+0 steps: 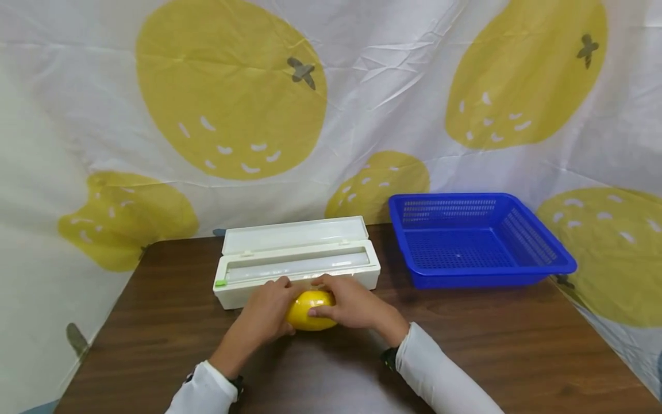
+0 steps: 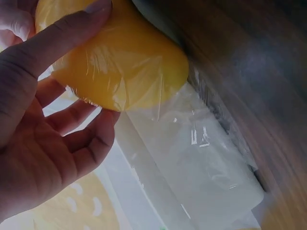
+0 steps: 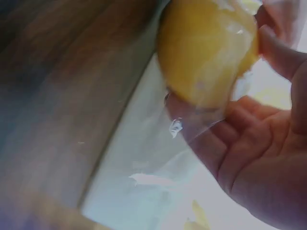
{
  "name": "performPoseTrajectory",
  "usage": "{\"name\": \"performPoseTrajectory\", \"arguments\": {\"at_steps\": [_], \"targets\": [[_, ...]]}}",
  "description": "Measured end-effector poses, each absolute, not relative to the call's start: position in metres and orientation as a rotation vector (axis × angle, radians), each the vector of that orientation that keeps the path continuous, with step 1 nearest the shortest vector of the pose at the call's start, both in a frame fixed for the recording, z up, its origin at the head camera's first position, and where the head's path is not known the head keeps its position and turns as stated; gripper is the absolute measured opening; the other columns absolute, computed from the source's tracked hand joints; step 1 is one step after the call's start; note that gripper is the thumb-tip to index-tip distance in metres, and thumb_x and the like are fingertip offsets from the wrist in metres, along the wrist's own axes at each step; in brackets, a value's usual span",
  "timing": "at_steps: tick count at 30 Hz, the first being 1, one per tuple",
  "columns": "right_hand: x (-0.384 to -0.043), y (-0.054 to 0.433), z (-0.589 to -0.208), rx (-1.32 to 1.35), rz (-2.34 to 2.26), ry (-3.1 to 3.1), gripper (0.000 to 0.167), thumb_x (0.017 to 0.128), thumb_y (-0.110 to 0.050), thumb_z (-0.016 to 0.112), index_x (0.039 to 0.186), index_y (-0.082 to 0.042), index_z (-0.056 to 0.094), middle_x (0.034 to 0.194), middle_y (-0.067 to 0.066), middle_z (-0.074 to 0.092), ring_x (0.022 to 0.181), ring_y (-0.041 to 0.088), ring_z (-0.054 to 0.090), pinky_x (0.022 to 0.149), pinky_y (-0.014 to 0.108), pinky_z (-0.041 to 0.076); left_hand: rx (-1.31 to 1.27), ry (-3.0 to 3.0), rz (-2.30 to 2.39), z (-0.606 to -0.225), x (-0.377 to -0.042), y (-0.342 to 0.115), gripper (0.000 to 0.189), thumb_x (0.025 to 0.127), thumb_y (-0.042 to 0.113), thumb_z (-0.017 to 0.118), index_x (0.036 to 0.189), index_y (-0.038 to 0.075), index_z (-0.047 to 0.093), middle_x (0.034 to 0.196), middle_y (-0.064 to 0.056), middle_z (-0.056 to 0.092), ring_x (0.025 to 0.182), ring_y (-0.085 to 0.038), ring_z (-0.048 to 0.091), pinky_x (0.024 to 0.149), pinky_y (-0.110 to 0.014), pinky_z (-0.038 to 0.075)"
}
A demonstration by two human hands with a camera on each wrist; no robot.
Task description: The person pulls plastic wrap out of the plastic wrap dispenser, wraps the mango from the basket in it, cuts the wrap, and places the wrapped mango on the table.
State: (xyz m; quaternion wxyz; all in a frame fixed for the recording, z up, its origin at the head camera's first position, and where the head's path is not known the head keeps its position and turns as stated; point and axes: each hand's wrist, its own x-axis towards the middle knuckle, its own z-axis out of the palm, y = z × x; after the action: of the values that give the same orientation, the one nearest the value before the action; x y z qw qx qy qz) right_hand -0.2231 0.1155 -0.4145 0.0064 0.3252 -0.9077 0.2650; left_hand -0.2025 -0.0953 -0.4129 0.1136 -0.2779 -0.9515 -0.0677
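Observation:
Both hands hold a smooth, rounded yellow fruit (image 1: pixel 310 316) over the front of a white cling film box. My left hand (image 1: pixel 264 313) grips one side, its thumb laid across the fruit in the left wrist view. On the other side my right hand (image 1: pixel 357 302) holds it between thumb and fingers. Clear cling film (image 2: pixel 196 139) covers the fruit, with creases on its surface and a loose part hanging at the right hand's fingers. The box (image 1: pixel 235 296) stands with its lid (image 1: pixel 295 234) raised, a film roll (image 1: pixel 300 267) inside.
To the right of the box stands a blue plastic basket (image 1: pixel 408 253) with slotted sides. The brown wooden table (image 1: pixel 496 345) runs back to a hanging cloth (image 1: pixel 357 115) printed with large yellow fruit. A small green piece (image 1: pixel 220 283) sits on the box's left front edge.

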Motion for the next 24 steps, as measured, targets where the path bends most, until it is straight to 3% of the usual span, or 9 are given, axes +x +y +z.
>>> {"name": "performPoseTrajectory", "arguments": {"at_steps": [5,10,16,24], "targets": [[-0.207,0.115,-0.404,0.993,0.51,-2.732,0.06,0.085,-0.049,0.078,0.131,-0.014,0.062,0.123,0.003,0.068,0.108,0.021,0.065,0.09,0.04,0.054,-0.841,-2.819,-0.26,-0.413,-0.204,-0.097,0.069,0.056,0.025,0.1,0.117,0.011,0.071,0.096,-0.01,0.062,0.08,-0.026,0.059,0.079,-0.044,0.055],[-0.195,0.11,-0.399,1.096,0.205,-2.534,0.066,0.072,-0.048,0.089,0.125,-0.018,0.064,0.117,0.0,0.065,0.105,0.02,0.061,0.09,0.037,0.053,-0.833,-2.84,-0.361,-0.41,-0.206,-0.1,0.066,0.054,0.022,0.101,0.113,0.015,0.072,0.089,-0.005,0.058,0.076,-0.02,0.055,0.075,-0.04,0.053],[-0.187,0.1,-0.406,1.064,-0.094,-2.506,0.074,0.065,-0.053,0.091,0.124,-0.023,0.059,0.118,0.001,0.062,0.107,0.02,0.06,0.094,0.036,0.051,-0.853,-2.874,-0.428,-0.41,-0.21,-0.102,0.062,0.055,0.022,0.1,0.111,0.017,0.073,0.087,-0.001,0.056,0.073,-0.016,0.052,0.073,-0.037,0.05],[-0.192,0.096,-0.423,1.043,-0.113,-2.399,0.077,0.059,-0.039,0.098,0.121,-0.022,0.054,0.117,0.002,0.058,0.103,0.02,0.058,0.085,0.032,0.055,-0.864,-2.876,-0.535,-0.409,-0.213,-0.107,0.059,0.057,0.022,0.099,0.108,0.018,0.071,0.085,0.004,0.062,0.077,-0.015,0.053,0.076,-0.036,0.048]]}}
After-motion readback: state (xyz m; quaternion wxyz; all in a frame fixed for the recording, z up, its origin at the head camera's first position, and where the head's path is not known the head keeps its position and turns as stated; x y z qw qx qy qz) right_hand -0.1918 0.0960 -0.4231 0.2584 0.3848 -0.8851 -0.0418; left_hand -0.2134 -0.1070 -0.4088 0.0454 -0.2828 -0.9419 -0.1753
